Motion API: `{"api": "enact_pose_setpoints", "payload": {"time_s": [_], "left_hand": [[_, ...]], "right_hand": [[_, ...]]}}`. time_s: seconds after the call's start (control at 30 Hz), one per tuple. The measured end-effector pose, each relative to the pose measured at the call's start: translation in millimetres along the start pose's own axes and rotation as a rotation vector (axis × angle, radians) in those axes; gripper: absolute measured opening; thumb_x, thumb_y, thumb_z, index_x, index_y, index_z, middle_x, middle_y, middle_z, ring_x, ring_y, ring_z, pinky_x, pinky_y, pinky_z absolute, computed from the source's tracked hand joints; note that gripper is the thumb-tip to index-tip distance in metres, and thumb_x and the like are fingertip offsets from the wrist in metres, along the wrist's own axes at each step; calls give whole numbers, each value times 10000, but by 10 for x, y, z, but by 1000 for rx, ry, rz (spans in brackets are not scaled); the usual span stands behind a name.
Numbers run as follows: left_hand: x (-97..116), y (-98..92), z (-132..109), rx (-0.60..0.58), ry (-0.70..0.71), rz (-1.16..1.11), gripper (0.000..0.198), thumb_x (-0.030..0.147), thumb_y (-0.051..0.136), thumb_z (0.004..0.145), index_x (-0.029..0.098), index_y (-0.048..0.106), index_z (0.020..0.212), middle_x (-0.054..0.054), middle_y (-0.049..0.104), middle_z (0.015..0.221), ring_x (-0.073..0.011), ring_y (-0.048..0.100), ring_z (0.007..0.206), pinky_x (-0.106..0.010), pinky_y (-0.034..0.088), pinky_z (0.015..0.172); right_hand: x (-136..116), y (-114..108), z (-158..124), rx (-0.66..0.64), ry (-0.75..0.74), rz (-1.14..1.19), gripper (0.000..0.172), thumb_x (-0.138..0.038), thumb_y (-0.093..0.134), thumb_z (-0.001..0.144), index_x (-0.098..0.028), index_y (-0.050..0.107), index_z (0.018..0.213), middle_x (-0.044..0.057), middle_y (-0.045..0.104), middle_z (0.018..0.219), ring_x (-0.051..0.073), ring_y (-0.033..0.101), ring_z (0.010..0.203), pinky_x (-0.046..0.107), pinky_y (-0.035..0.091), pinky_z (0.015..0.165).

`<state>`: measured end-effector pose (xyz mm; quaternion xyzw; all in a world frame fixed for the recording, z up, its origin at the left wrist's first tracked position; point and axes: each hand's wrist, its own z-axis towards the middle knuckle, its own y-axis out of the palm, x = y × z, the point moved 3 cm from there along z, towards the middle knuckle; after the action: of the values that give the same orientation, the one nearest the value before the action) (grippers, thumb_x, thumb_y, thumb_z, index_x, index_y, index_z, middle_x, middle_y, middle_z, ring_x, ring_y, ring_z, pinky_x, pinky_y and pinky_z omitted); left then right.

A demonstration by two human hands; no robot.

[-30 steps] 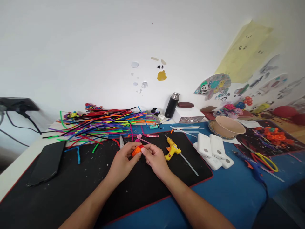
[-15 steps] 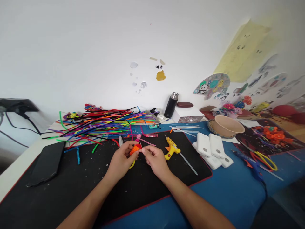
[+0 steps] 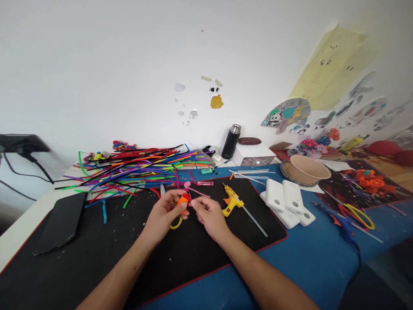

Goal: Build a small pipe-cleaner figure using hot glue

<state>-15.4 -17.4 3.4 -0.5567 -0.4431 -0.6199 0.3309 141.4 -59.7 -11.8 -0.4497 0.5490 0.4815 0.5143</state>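
My left hand [image 3: 166, 213] is closed around a small orange piece with a red end [image 3: 183, 199], shaped much like a lighter. Close to its right side, my right hand [image 3: 209, 215] has thumb and forefinger pinched together; whatever lies between the fingertips is too small to make out. Under the left hand, scissors lie on the black mat [image 3: 193, 267], with a yellow handle loop [image 3: 176, 225] showing below the fingers. A pink pipe cleaner with a curled end [image 3: 198, 192] lies just beyond the hands. The yellow glue gun [image 3: 232, 200] rests right of them, a clear stick in its back.
Many coloured pipe cleaners [image 3: 135, 165] are heaped at the back left, near a black phone [image 3: 64, 221]. White boxy devices [image 3: 285, 200], a beige bowl [image 3: 309, 170] and a blue glue gun [image 3: 343, 228] stand right. A black flask [image 3: 231, 144] is by the wall.
My left hand has turned slightly and opened its grip a little, so more of the orange piece shows. The right hand stays nearly still, its pinch close beside it.
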Motion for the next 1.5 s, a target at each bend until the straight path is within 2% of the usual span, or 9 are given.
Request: {"api": "enact_pose_setpoints", "payload": {"time_s": [0.2,0.53,0.73,0.9,1.17,1.33,1.5], "left_hand": [[19,19,-10,-23,-24,-81,471,434,879,745,202,692,1110,-5,687,889,-152,703,648,-280,589,589],[28,17,1,18,-41,-7,526,481,885,716,192,689,1110,-3,688,864,-171,710,655,-314,605,624],[25,31,-14,-14,-27,-56,486,450,876,747,197,686,1115,1,676,895,-156,699,651,-290,585,600],[20,42,-25,-63,-34,-95,432,407,867,773,199,695,1111,9,663,839,-155,681,643,-279,564,578],[30,48,-38,-152,-154,-237,412,368,884,760,189,721,1093,-32,717,833,-176,707,638,-262,539,560],[11,59,-51,-205,-180,-259,422,385,873,780,180,724,1119,-63,747,865,-190,723,640,-266,542,557],[-34,55,-58,-225,-198,-230,442,425,835,816,162,749,1160,-82,761,845,-206,733,657,-282,548,578]], "right_hand": [[-12,-5,6,3,-1,10,428,-594,714,856,-166,719,839,-85,416,468,97,331,441,244,243,448],[24,-24,15,41,-4,3,430,-594,723,854,-164,749,862,-86,380,481,95,299,442,242,212,441],[26,-9,14,27,7,25,452,-623,724,847,-171,727,848,-85,399,471,93,300,439,241,218,439],[48,-6,14,1,13,56,462,-639,728,839,-178,705,824,-90,396,464,91,298,435,241,219,440],[57,-24,3,-31,21,111,452,-628,748,830,-186,667,776,-91,420,463,82,312,425,235,229,434],[14,-14,3,-52,61,216,448,-579,802,792,-169,719,950,-39,600,638,64,363,446,225,237,435],[-48,-2,-16,-129,125,285,463,-522,822,798,-162,754,1080,-47,578,652,53,358,457,219,191,433]]}}
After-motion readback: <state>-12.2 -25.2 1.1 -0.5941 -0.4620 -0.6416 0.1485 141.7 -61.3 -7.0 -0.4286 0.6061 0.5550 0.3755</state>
